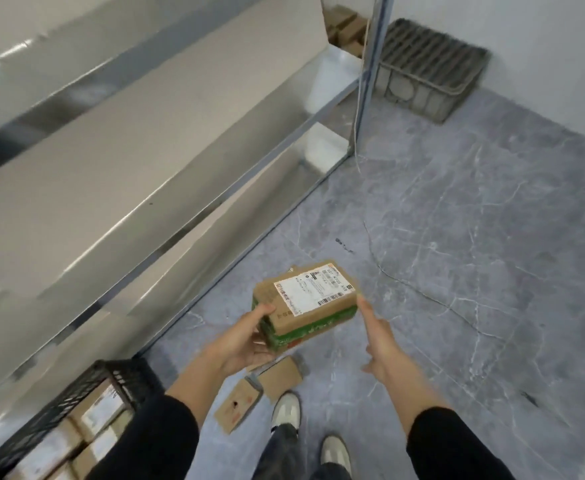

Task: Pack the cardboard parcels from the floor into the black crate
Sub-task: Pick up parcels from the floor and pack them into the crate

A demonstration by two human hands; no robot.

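Observation:
I hold a stack of two cardboard parcels point(310, 306) above the floor: a brown one with a white shipping label on top, and one with green print under it. My left hand point(249, 341) grips the stack's near left corner, thumb on top. My right hand point(376, 336) has straight fingers, the fingertip touching the stack's right edge. Two flat brown parcels point(277, 375) point(237, 408) lie on the floor below my hands. The black crate point(76, 400) stands at the lower left with several labelled parcels inside.
A metal shelving unit point(145, 168) runs along the left side. A grey plastic crate point(426, 74) sits upside down by the far wall. More cardboard boxes point(346, 29) lie behind the shelf. My shoes point(286, 410) stand on the grey marbled floor point(474, 254).

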